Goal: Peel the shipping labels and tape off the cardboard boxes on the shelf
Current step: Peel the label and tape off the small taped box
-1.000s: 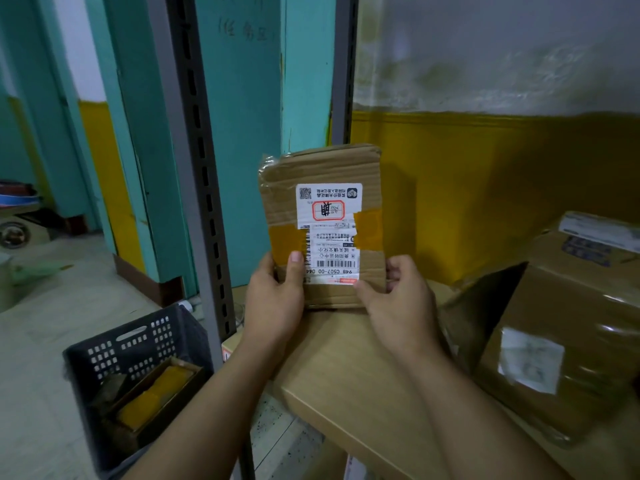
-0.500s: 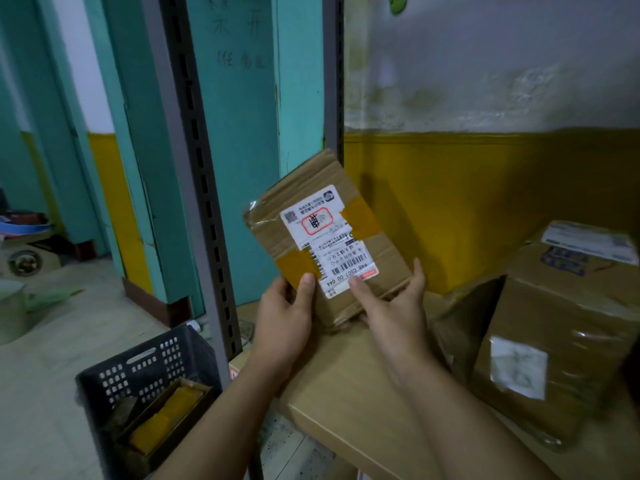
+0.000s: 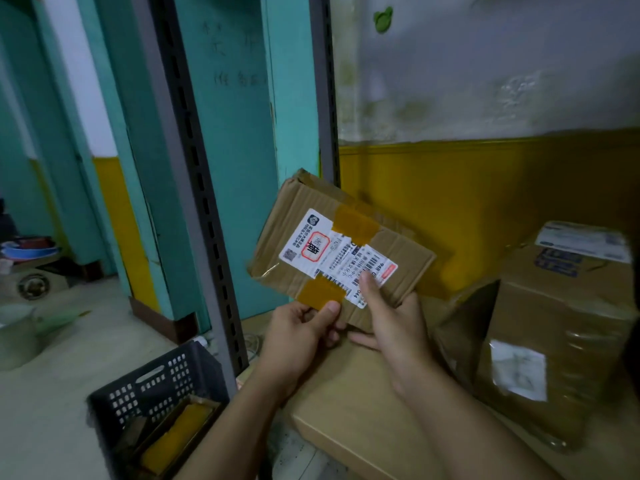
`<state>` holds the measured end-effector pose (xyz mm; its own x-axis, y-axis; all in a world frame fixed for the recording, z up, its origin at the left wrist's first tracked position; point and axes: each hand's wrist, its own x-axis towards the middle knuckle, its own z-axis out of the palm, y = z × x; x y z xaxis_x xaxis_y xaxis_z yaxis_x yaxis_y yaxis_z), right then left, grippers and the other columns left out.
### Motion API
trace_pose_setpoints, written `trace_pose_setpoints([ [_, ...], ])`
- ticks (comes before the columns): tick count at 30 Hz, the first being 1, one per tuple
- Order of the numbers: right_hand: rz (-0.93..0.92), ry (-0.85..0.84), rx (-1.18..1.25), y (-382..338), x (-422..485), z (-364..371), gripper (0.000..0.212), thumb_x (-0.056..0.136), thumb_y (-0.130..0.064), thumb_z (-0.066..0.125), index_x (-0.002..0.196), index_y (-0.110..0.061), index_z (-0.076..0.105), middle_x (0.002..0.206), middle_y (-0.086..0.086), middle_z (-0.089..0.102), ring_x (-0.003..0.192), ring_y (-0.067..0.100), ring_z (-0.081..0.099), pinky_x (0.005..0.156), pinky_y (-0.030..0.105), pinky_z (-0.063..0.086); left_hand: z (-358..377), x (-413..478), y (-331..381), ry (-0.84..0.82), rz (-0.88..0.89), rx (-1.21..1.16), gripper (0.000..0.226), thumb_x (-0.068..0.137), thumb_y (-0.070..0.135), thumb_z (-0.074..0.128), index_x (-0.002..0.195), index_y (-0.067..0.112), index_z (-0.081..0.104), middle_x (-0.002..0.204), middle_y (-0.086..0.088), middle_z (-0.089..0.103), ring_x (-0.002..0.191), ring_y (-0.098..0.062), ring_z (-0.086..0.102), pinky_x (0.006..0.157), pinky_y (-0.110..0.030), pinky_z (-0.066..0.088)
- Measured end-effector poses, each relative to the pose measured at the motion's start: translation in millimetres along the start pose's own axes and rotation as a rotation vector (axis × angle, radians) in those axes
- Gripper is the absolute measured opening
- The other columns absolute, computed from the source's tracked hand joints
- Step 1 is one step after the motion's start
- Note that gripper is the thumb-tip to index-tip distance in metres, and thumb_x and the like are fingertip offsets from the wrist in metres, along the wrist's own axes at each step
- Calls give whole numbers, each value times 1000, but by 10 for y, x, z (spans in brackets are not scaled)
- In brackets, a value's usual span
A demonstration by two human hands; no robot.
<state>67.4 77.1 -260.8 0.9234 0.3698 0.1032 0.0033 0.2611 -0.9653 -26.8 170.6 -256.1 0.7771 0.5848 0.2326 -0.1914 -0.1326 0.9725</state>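
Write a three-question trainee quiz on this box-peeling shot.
1. True or false: the shipping label is already peeled off the small box.
2. Where does the left hand pinch the small box? A) at the amber tape on its lower edge B) at its top corner C) nowhere
3. Fill in: the right hand has its thumb on the ____.
Key: 1 false; 2 A; 3 shipping label.
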Motion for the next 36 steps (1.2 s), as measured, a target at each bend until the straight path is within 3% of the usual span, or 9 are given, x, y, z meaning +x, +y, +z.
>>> trace_pose_setpoints([
  [9,6,48,-78,-14,-3,-11,29,93,-34,61,113,-14,57,96,4,69,52,13,68,52,34,57,-16,4,1,21,-82,17,26,90,22,69,86,-4,70,70,-12,68,58,-15,57,59,-24,50],
  [13,-68,112,-99,-47,-17,22,27,93,-33,61,115,-18,55,100,1,67,60,20,69,48,30,55,-1,10,45,134,-92,-9,29,86,26,73,102,4,66,76,-8,70,62,-17,64,61,-28,54],
  [16,-130,172,-176,-49,21,9,32,94,-35,60,121,-19,54,106,2,66,79,24,68,49,33,57,-39,51,1,336,-111,-107,76,77,33,80,138,20,37,117,-1,65,97,-21,68,86,-39,56],
  [19,-176,206,-308,-37,41,2,45,94,-36,58,133,-15,51,125,9,62,109,31,59,89,45,53,-27,49,17,400,-128,-59,122,69,43,83,154,37,-4,151,-4,41,132,-26,48,114,-51,32],
  [23,-179,217,-351,-60,7,-13,50,97,-36,52,141,-13,44,135,12,55,122,32,51,102,40,43,1,56,-9,418,-58,-17,104,66,42,85,150,27,25,139,-1,54,117,-20,58,105,-44,44],
  [26,-172,213,-378,-110,-18,-79,45,100,-33,46,139,-12,40,134,10,54,118,30,52,86,28,36,-40,71,-42,427,-58,-16,74,66,44,85,127,28,46,118,4,65,103,-17,65,96,-45,53],
  [28,-156,212,-401,-137,-34,-117,40,101,-36,42,131,-10,41,130,12,56,108,28,53,76,27,31,-57,76,-59,412,-49,-21,59,72,40,82,120,31,50,115,4,66,102,-17,66,94,-45,55],
  [31,-158,233,-477,-146,-32,-118,40,102,-34,41,132,-8,39,129,14,56,111,31,54,73,26,30,-59,65,-51,388,-26,-29,68,62,49,81,121,28,55,111,3,68,97,-18,69,88,-45,57],
  [36,-442,298,-671,-154,-155,-53,81,96,-17,56,154,-35,2,150,6,32,118,25,52,89,25,39,-57,63,-23,407,25,45,57,74,40,81,119,26,48,101,10,63,89,-9,66,84,-40,58],
])
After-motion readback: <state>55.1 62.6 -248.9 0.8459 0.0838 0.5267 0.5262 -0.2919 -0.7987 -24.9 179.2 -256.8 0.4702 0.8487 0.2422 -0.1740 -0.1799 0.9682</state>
